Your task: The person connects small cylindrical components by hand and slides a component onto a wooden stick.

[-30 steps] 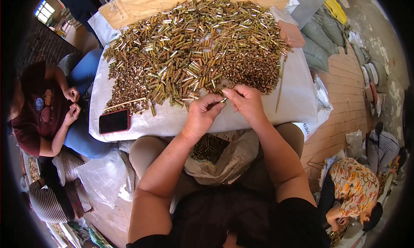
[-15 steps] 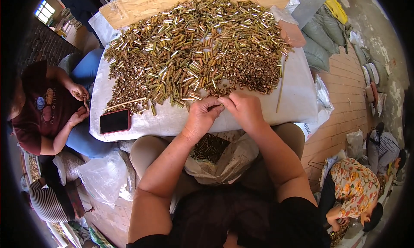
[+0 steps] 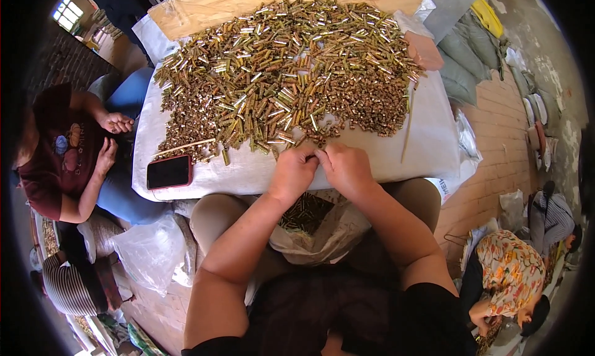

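Drawn slightly back, the left hand (image 3: 292, 172) and right hand (image 3: 347, 170) meet thumb to thumb, any pinched piece hidden from view, just short of gold-coloured metal tubes (image 3: 266, 102) heaped on the table (image 3: 431, 139), apparently for easy reach.

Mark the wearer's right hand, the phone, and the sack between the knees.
Right hand (image 3: 345, 169): head view, back of the hand.
Phone (image 3: 169, 172): head view, dark screen.
Sack (image 3: 310, 247): head view, near wall.

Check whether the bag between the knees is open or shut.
Open: the bag has its mouth spread upward, showing metal pieces inside.
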Demonstrator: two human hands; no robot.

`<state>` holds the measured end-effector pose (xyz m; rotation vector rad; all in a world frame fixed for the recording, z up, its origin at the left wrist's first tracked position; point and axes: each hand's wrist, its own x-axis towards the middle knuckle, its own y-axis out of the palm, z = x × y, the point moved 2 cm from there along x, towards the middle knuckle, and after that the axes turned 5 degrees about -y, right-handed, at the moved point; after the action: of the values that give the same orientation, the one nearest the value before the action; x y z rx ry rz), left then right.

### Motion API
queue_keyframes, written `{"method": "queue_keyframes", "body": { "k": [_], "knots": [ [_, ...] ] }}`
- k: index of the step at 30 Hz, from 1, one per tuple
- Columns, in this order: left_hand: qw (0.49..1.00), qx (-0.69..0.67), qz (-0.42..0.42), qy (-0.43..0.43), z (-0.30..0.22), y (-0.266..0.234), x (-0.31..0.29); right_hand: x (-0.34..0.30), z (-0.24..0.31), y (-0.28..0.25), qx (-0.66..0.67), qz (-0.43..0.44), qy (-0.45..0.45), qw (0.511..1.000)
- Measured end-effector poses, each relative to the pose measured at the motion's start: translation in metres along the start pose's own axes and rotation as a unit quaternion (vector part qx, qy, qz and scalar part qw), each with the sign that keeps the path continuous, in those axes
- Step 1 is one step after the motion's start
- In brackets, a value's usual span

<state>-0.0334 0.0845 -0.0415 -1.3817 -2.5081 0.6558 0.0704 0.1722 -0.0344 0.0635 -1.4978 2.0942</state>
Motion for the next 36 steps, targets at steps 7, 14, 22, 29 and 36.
{"method": "queue_keyframes", "body": {
  "k": [7,14,22,29,36],
  "knots": [
    [0.955,0.095,0.280,-0.015,-0.014,-0.027,0.016,0.007,-0.025,-0.005,-0.013,0.069,0.101,0.992],
    [0.924,0.340,-0.046,0.171,-0.005,-0.004,0.060,0.015,-0.025,0.018,-0.063,0.015,0.070,0.995],
    [0.991,0.078,-0.100,0.051,-0.002,-0.021,0.033,0.017,-0.038,0.008,0.177,-0.024,0.164,0.970],
    [0.987,-0.148,-0.055,0.014,0.006,-0.009,0.015,0.015,-0.033,-0.003,0.553,0.000,0.248,0.795],
    [0.966,-0.239,0.065,-0.069,-0.006,-0.001,0.014,0.018,-0.029,-0.015,0.560,0.002,0.266,0.784]
  ]
}}
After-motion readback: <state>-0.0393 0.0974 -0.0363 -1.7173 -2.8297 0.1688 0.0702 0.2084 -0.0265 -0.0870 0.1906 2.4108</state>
